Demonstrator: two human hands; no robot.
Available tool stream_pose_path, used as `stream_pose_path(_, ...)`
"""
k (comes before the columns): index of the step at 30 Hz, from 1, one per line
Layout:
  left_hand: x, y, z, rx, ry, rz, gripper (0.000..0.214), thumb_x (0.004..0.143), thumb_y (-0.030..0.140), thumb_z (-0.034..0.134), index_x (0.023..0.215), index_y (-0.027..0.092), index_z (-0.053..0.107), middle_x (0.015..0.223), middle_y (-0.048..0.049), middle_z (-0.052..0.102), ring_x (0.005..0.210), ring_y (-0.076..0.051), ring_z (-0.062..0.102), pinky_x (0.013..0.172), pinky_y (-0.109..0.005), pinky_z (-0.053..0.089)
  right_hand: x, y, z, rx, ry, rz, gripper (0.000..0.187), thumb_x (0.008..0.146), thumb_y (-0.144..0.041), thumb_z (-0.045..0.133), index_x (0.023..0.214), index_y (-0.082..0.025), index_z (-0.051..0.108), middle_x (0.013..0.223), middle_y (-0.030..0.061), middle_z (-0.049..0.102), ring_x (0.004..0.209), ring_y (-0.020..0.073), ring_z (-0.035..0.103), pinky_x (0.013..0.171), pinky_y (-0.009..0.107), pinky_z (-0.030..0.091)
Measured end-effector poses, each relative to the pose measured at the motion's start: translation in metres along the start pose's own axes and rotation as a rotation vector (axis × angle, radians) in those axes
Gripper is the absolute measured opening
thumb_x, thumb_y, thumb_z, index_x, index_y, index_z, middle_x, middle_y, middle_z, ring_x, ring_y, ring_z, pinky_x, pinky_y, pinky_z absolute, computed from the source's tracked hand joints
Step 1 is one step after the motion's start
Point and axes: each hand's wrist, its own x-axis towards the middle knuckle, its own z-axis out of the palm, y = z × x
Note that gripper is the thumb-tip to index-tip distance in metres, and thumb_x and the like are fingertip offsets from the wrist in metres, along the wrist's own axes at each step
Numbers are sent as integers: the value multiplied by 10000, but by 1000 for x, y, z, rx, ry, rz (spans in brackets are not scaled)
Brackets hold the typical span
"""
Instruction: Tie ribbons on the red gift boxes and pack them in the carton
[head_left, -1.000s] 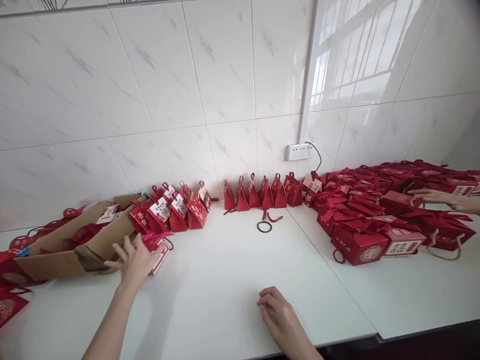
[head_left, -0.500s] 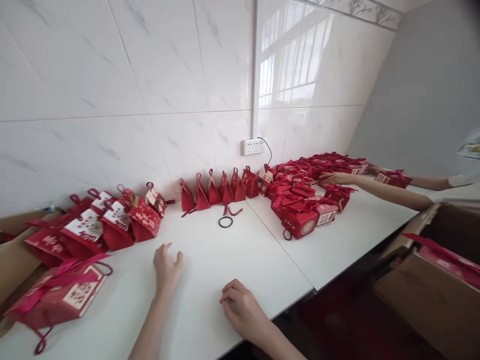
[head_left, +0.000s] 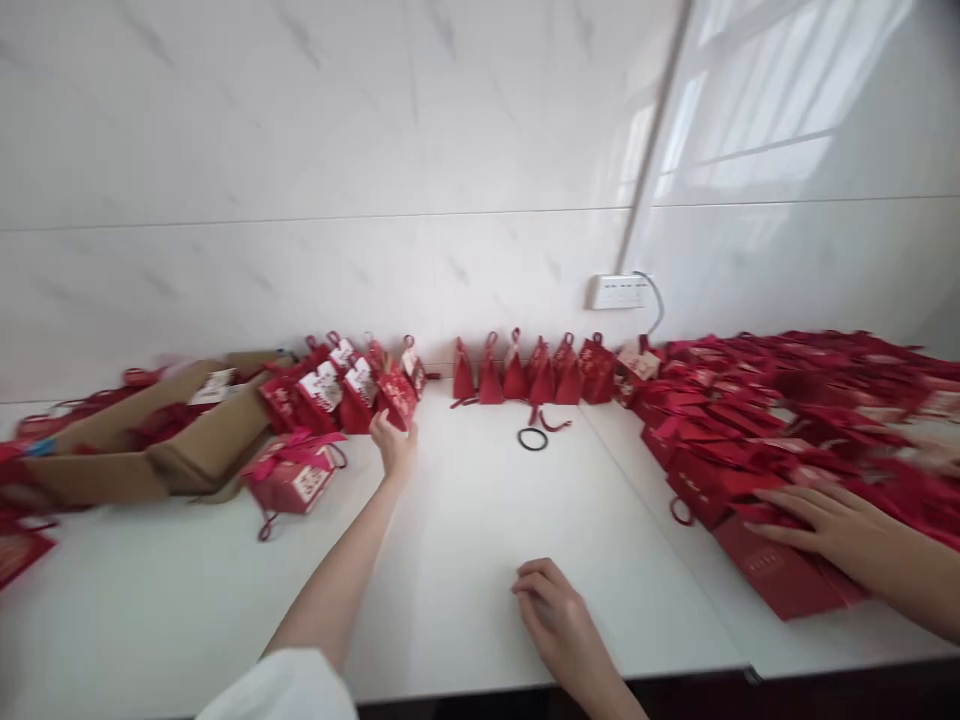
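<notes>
My left hand (head_left: 395, 447) reaches to the front of a red triangular gift box (head_left: 397, 395) with a floral print. Thumb and fingers are apart at the box's lower edge; whether they touch it is unclear. That box stands at the right end of a cluster of similar boxes, some with white labels (head_left: 322, 388). Over the bare white table (head_left: 457, 560) near the front edge, my right hand (head_left: 553, 612) is curled with its fingers together, and nothing shows in it. A black ring (head_left: 532, 439) lies farther back, beside a short dark-red cord (head_left: 555, 424).
More upright triangular boxes (head_left: 514, 378) line the wall. A cardboard carton (head_left: 187, 450) and a ribboned box (head_left: 296, 478) are at left. Many red boxes (head_left: 750, 400) crowd the right, where another person's hand (head_left: 825, 525) rests on a red box (head_left: 780, 580). A power strip (head_left: 621, 291) is on the wall.
The view has swung left, bringing the carton into fuller sight. My left hand has moved forward to the floral box. My right hand stays curled. Another person's hand is now on a nearer box.
</notes>
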Motion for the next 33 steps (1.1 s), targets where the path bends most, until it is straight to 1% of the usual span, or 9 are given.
stream_pose_path(3,38,4,-3,67,76,-47,586,776,228,617,1271,18,383,1333,-265,382,1309,-338,337,1087,-484,293,-3,11,6,8,-14,24,236,919,-285,409,795,-212,596,942,86,599,837,182,648,707,274,554)
stream_pose_path(6,63,10,-3,92,77,-86,534,821,295,622,1284,108,434,1333,-177,436,1237,-310,430,1012,-508,382,-5,17,11,42,41,38,303,928,-391,407,776,-224,607,931,90,604,797,187,648,662,274,559)
stream_pose_path(8,74,13,-2,89,56,-112,436,862,323,583,1255,160,483,1306,-119,485,1162,-271,502,951,-499,440,-4,20,13,62,84,35,359,928,-451,388,761,-223,610,914,95,606,768,190,653,646,279,564)
stream_pose_path(13,82,15,-13,13,-67,-103,327,890,326,550,1168,155,548,1174,-91,577,1009,-207,591,849,-418,514,-4,25,17,71,24,-11,392,924,-486,385,751,-228,623,879,88,617,709,171,669,598,242,565)
stream_pose_path(17,52,26,-34,-122,-162,7,220,891,316,542,1007,134,588,960,-49,619,840,-155,603,759,-346,517,-3,21,16,111,99,40,399,924,-489,387,744,-219,620,901,94,620,755,181,664,617,255,559)
stream_pose_path(20,4,43,-53,-259,-241,92,154,876,300,510,804,168,544,704,20,540,685,-123,541,674,-259,473,15,7,0,136,86,14,325,912,-442,444,782,-210,631,899,96,640,826,195,656,661,268,563)
stream_pose_path(24,-68,69,-80,-414,-406,130,205,839,367,484,727,197,459,609,51,444,568,-100,456,553,-209,410,63,-23,-30,212,237,-26,332,860,-474,525,1021,-190,586,1063,119,623,998,224,618,811,346,552)
stream_pose_path(27,-104,83,-98,-477,-509,120,236,827,383,480,690,200,423,581,56,421,526,-88,416,510,-199,381,93,-44,-45,404,109,-56,484,833,-514,551,1203,-205,505,1122,101,625,1024,209,617,860,362,531)
stream_pose_path(33,-121,91,-121,-502,-713,121,204,788,313,522,652,189,435,540,71,354,474,-68,322,462,-191,314,107,-70,-57,517,99,-45,314,777,-509,622,782,-196,629,766,22,696,776,176,658,781,331,510)
